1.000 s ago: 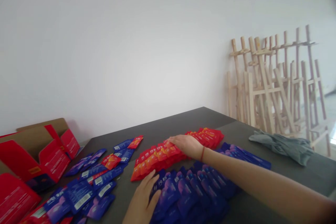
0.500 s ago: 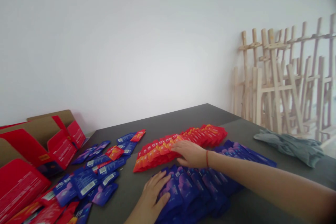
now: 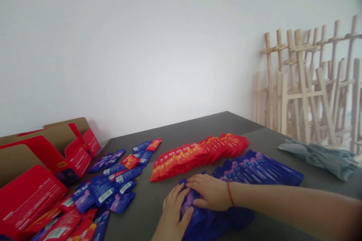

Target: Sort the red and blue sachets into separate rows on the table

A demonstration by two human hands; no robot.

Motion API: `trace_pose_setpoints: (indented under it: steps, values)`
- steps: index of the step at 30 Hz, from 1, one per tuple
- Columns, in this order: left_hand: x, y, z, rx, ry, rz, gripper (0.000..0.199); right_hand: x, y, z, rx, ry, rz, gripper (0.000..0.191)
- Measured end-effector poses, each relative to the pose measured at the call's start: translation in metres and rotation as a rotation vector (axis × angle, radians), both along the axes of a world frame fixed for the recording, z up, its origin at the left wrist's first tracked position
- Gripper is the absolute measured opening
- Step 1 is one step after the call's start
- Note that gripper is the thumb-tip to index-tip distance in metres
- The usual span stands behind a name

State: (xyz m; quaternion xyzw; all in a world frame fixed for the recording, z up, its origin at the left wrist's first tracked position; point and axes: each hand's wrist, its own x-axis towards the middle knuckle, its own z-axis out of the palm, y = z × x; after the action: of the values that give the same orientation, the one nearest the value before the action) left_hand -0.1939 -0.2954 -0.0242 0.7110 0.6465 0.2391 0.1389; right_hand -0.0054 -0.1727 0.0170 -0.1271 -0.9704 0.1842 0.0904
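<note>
My left hand (image 3: 174, 211) lies at the left end of a near row of blue packets (image 3: 195, 214), its fingers stretched forward and its thumb apart on top. Resting on the same row is my right hand (image 3: 210, 192), fingers outstretched over the packets and close to the left fingertips. A red cord circles the right wrist. Both hands and the right forearm hide part of this row. Behind them, overlapping red packets (image 3: 181, 160) form a long fanned row. Farther right, another fanned row of blue packets (image 3: 254, 169) lies beyond the right forearm.
Loose blue and red packets (image 3: 103, 190) are scattered at the left. Beside them stands an opened red cardboard box (image 3: 36, 192) with raised flaps. Grey gloves (image 3: 319, 158) lie on the dark table (image 3: 181, 128) at right. Wooden easels (image 3: 302, 86) lean by the wall.
My right hand has moved from the red row down and toward me onto the near blue row. My left hand stays at that row's left end. The view has shifted slightly.
</note>
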Motion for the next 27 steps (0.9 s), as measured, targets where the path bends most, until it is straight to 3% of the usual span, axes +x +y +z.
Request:
trace_pose_setpoints:
  steps: [17, 27]
  values:
    - [0.042, 0.007, -0.003, 0.022, -0.070, 0.095, 0.050, 0.030, 0.002, -0.001, -0.008, 0.028, -0.019, 0.056]
    - [0.029, 0.013, -0.007, 0.013, -0.189, 0.031, 0.045, 0.024, 0.012, 0.025, 0.040, 0.034, -0.083, 0.056]
